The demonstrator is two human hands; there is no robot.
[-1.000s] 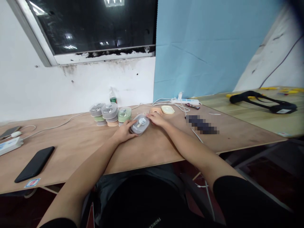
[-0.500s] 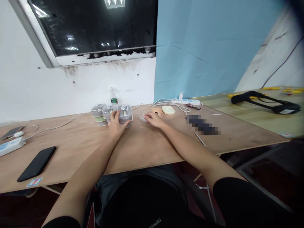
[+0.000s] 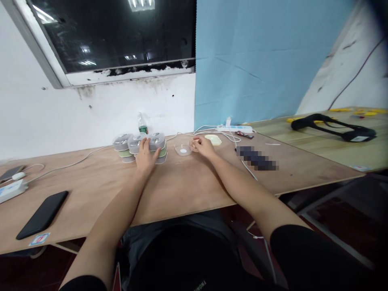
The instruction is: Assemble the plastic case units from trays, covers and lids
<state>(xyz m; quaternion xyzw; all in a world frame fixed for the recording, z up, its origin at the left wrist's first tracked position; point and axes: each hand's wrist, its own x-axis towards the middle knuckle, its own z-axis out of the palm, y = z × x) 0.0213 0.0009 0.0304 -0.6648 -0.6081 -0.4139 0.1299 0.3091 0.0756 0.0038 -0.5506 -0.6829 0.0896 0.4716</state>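
Wears a black top [image 3: 182,254] with short sleeves [image 3: 291,242] and small pale lettering [image 3: 200,285], plus dark grey trousers [image 3: 209,222].

Three upright stacks of grey-topped boxes [image 3: 135,142] adjoin on the tabletop [image 3: 182,190]; at their three o'clock lies a clear cover [image 3: 183,151], white-dotted, beside a mostly hidden peach piece [image 3: 193,148].

We note a brown, wood-surfaced table [image 3: 194,194]. On it we record three stacks of lidded grey-and-green plastic boxes [image 3: 133,142]; just right, a clear plastic piece with a white round patch [image 3: 183,150]; a pale-yellow shallow plastic piece [image 3: 213,140]; a long white power strip [image 3: 235,129] at rear; a black rectangular phone [image 3: 42,215], front left.
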